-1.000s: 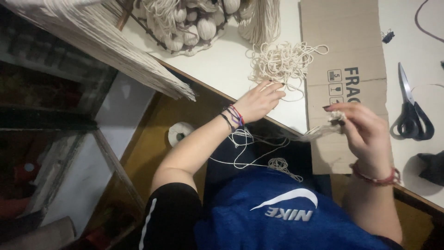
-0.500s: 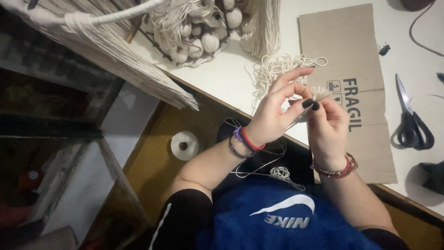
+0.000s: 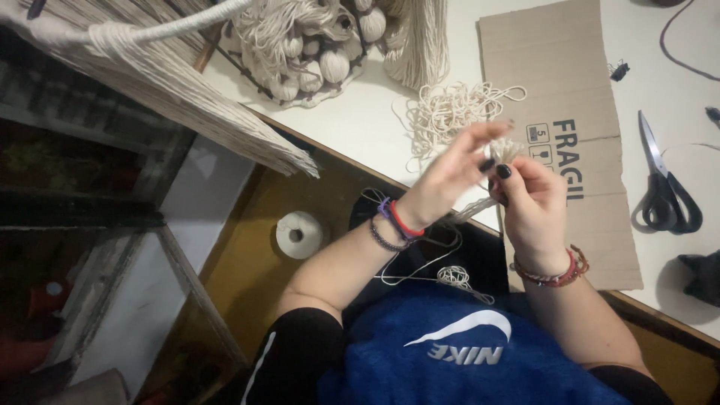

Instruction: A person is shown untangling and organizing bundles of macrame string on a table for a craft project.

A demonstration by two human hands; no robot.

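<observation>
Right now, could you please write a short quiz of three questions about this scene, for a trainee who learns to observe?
1. True or false: the black-handled steel scissors lie on the brown corrugated cardboard sheet.
2. Which thing do the left hand and right hand pinch together?
A. a small cream cotton cord bundle
B. a black binder clip
C. the round white thread spool
3. Fill in: the loose tangle of cream cord rests on the white ____.

Key:
1. False; they lie on the table, right of the cardboard.
2. A
3. table
</observation>
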